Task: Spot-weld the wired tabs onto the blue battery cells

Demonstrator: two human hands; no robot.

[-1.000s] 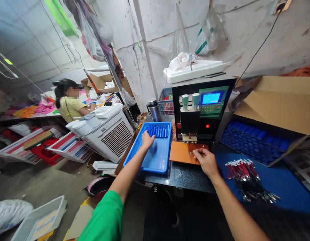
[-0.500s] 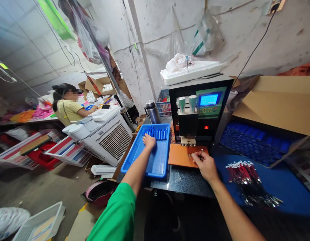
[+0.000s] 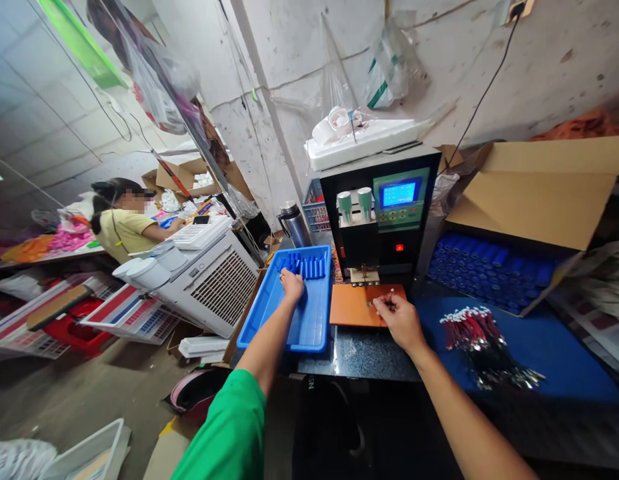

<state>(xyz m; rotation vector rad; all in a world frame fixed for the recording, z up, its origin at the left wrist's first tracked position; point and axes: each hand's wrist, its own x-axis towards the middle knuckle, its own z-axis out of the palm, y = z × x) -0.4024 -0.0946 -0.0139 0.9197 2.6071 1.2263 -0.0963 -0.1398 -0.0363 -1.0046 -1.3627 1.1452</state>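
Observation:
Inside the blue plastic tray (image 3: 309, 337), my left hand (image 3: 291, 287) is at the left end of a row of blue cylindrical battery cells (image 3: 312, 268). Its fingers are curled together, and what they hold, if anything, is hidden. My right hand (image 3: 400, 319) pinches a thin wire lead (image 3: 392, 293) between thumb and fingers, over the right part of the orange plate (image 3: 348, 308). Above that plate is the head of a black machine (image 3: 359, 250) with a lit blue screen. Right of my hand lies a bundle of red and black wire leads (image 3: 482, 343) with white ends.
An open cardboard box (image 3: 534, 193) full of blue cells stands at the right on a blue mat (image 3: 564, 363). A steel flask (image 3: 294, 225) stands behind the tray. A white air cooler (image 3: 224, 280) is at the left, with a seated person (image 3: 122, 223) beyond it.
The view has shifted slightly, so most things sit further left in the picture. Both hands stay about the same places, the left at the cells and the right over the orange plate.

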